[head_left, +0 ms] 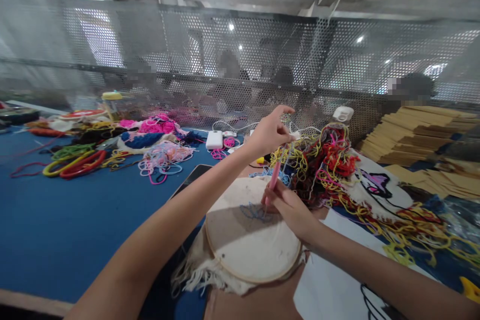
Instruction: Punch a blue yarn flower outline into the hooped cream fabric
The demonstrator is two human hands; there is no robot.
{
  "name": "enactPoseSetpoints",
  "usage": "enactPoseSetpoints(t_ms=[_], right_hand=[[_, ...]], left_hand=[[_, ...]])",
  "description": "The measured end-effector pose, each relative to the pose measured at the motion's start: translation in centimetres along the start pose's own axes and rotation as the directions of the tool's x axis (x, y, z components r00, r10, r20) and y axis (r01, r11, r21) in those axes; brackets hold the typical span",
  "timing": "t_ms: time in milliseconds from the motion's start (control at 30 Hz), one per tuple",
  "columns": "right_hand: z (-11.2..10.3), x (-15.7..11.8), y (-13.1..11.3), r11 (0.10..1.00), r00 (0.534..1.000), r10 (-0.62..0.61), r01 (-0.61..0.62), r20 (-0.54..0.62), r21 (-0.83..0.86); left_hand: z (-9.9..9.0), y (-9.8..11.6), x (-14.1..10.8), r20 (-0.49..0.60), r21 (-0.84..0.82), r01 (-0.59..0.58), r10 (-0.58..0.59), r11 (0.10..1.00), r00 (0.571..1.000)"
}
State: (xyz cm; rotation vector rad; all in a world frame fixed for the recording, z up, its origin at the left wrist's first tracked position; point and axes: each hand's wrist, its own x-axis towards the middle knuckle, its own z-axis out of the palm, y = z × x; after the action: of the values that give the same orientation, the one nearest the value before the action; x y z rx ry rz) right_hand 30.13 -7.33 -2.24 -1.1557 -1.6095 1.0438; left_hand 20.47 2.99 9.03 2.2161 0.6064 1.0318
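My right hand (287, 205) grips a pink punch needle (275, 176), held nearly upright above an embroidery hoop (247, 279). Off-white cloth (240, 245) is stretched in the hoop, its frayed edge hanging out at the front left. Blue yarn stitches (255, 211) lie on the cloth beside my right fingers. Raised above the punch needle, my left hand (270, 132) pinches a light blue strand of yarn (286, 154) that runs by the tool's top end. Its index finger is lifted and bent. The needle's tip is hidden by my right hand.
A tangled heap of multicoloured yarn (330, 170) lies at the right, by stacked brown envelopes (420, 132). More yarn bundles (161, 127) and coloured hoops (84, 165) are on the blue table (93, 230). Behind stands a perforated metal screen (202, 55). White paper (337, 280) lies beneath my right forearm.
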Motion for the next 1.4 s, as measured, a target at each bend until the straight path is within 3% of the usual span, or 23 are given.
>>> enactPoseSetpoints(t_ms=[333, 567, 700, 767, 833, 900, 967, 1000, 1033, 1167, 1233, 1333, 1400], right_hand=[[0.0, -0.4, -0.1, 0.943, 0.995, -0.096, 0.101, 0.030, -0.318], [-0.1, -0.5, -0.9, 0.919, 0.992, -0.108, 0.123, 0.061, -0.374], [0.1, -0.5, -0.7, 0.915, 0.993, -0.109, 0.115, 0.037, -0.386], [0.1, -0.5, -0.5, 0.909, 0.992, -0.121, 0.125, 0.035, -0.397], [0.0, -0.5, -0.5, 0.902, 0.990, -0.133, 0.144, 0.055, -0.408], [-0.1, -0.6, -0.7, 0.887, 0.986, -0.141, 0.165, 0.087, -0.431], [-0.1, -0.7, -1.0, 0.870, 0.985, -0.132, 0.168, 0.109, -0.464], [-0.1, -0.7, -1.1, 0.861, 0.986, -0.126, 0.165, 0.112, -0.481], [-0.1, -0.8, -1.3, 0.855, 0.986, -0.119, 0.160, 0.112, -0.493], [0.0, -0.9, -1.6, 0.852, 0.986, -0.117, 0.162, 0.121, -0.498], [0.1, -1.0, -1.6, 0.859, 0.986, -0.122, 0.164, 0.117, -0.484], [0.2, -1.1, -1.8, 0.878, 0.988, -0.111, 0.148, 0.107, -0.455], [0.2, -1.0, -2.0, 0.884, 0.987, -0.117, 0.154, 0.111, -0.441]], left_hand=[[-2.1, 1.4, -0.7, 0.095, 0.044, 0.016, -0.020, 0.999, 0.995], [-2.9, 2.7, -1.4, 0.083, 0.075, 0.025, -0.031, 0.997, 0.996], [-3.4, 3.0, -1.3, 0.220, 0.078, 0.059, -0.075, 0.995, 0.973], [-3.9, 3.2, -1.8, 0.264, 0.171, 0.050, -0.094, 0.984, 0.960], [-4.4, 3.4, -3.3, 0.210, 0.404, 0.037, -0.132, 0.914, 0.969], [-4.8, 3.4, -5.9, 0.090, 0.704, 0.104, -0.234, 0.702, 0.968], [-5.2, 3.3, -9.1, 0.110, 0.854, 0.127, -0.413, 0.505, 0.904], [-5.4, 3.3, -10.8, 0.167, 0.877, 0.103, -0.499, 0.469, 0.850], [-5.6, 3.2, -12.5, 0.225, 0.881, 0.073, -0.551, 0.467, 0.804], [-5.9, 2.9, -17.1, 0.145, 0.870, 0.166, -0.563, 0.464, 0.814], [-5.7, 2.8, -18.3, 0.129, 0.819, 0.245, -0.583, 0.519, 0.803], [-5.3, 2.7, -19.4, 0.090, 0.595, 0.472, -0.637, 0.651, 0.765], [-5.2, 2.6, -20.1, 0.095, 0.294, 0.667, -0.715, 0.685, 0.692]])
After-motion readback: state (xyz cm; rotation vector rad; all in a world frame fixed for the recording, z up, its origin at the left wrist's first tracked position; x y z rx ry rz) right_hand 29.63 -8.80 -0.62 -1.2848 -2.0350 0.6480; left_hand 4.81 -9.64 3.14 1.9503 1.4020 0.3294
